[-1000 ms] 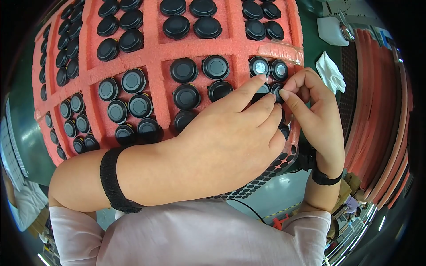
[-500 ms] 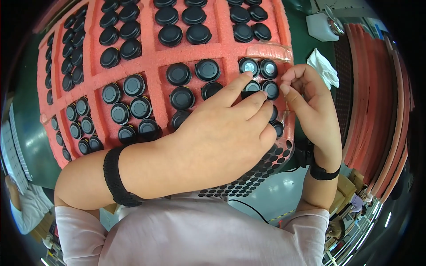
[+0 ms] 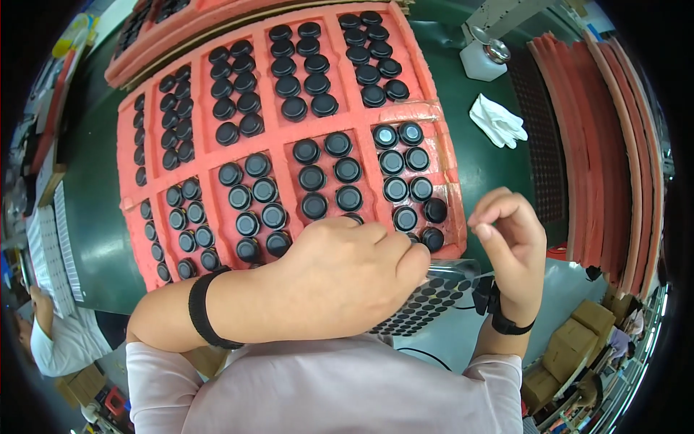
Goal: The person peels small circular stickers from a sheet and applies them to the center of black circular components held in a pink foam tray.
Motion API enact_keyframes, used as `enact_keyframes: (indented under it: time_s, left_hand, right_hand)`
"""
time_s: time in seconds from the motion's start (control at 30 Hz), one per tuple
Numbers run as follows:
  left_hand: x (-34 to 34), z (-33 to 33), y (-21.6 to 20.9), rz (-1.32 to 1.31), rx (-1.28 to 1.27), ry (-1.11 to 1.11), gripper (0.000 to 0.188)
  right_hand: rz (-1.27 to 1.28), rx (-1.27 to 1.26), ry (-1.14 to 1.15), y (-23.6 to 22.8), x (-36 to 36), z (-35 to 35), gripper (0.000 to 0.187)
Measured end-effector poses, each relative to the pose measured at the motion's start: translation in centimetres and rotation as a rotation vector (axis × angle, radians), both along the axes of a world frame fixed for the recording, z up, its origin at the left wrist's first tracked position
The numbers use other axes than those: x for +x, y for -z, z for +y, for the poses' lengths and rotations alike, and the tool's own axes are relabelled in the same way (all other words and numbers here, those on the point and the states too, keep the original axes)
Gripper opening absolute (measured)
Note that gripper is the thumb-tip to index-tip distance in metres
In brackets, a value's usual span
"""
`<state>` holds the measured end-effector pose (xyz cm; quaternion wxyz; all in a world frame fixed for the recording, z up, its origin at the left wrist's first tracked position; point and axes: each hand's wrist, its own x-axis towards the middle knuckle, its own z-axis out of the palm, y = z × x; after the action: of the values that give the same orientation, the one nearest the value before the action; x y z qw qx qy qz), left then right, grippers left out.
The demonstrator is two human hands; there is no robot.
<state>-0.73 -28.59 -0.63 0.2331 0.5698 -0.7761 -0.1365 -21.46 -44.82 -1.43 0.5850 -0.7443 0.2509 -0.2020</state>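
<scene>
My left hand [image 3: 361, 267] is bent into a loose fist over the near edge of a pink foam tray [image 3: 271, 136]; its fingertips are hidden. Beneath it, at its right, a sheet of round black stickers [image 3: 434, 302] with a clear film edge sticks out. Black round caps sit in groups in the tray's compartments. Two caps at the right, one of them this cap [image 3: 411, 133], have pale shiny discs on top. Off the tray's near right corner, my right hand [image 3: 513, 235] has thumb and forefinger brought together; whatever they pinch is too small to make out.
A white glove [image 3: 499, 121] and a white bottle with a metal top [image 3: 484, 58] stand on the green table [image 3: 463, 155]. Pink foam sheets [image 3: 600, 159] are stacked at the right. Another foam tray [image 3: 173, 36] lies beyond. Someone in a white sleeve [image 3: 76, 340] is at the left.
My left hand has drawn back from the right-hand caps toward the near edge, its fingers now curled under. My right hand has moved away from the tray. The whole view has shifted.
</scene>
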Motion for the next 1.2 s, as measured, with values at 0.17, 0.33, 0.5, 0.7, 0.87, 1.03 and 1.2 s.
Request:
enact_keyframes:
  time_s: [0.17, 0.33, 0.5, 0.7, 0.87, 1.03, 1.2]
  left_hand:
    - [0.2, 0.9, -0.2, 0.008, -0.110, -0.058, 0.020]
    - [0.1, 2.1, -0.7, -0.192, -0.148, -0.113, 0.020]
    - [0.2, 2.6, -1.4, -0.289, -0.214, -0.109, 0.021]
    - [1.0, 2.4, -1.3, -0.389, -0.285, -0.087, 0.021]
    - [2.1, 1.9, -0.7, -0.293, -0.242, -0.110, 0.021]
    - [3.7, 1.0, -0.2, -0.114, -0.133, -0.142, 0.019]
    - [5.6, -0.1, 0.7, -0.011, 0.023, -0.160, 0.016]
  right_hand:
    - [0.004, -0.145, -0.156, -1.6, -0.8, 0.9, 0.014]
    - [0.013, -0.227, -0.200, -2.5, -0.6, 1.8, 0.015]
    - [0.062, -0.302, -0.189, -3.1, 0.1, 2.5, 0.019]
    - [0.124, -0.346, -0.178, -3.1, 1.3, 2.5, 0.022]
    - [0.172, -0.409, -0.196, -3.0, 3.0, 1.8, 0.023]
    - [0.128, -0.487, -0.220, -2.5, 4.6, 0.7, 0.020]
    - [0.103, -0.506, -0.210, -1.9, 6.0, -0.5, 0.019]
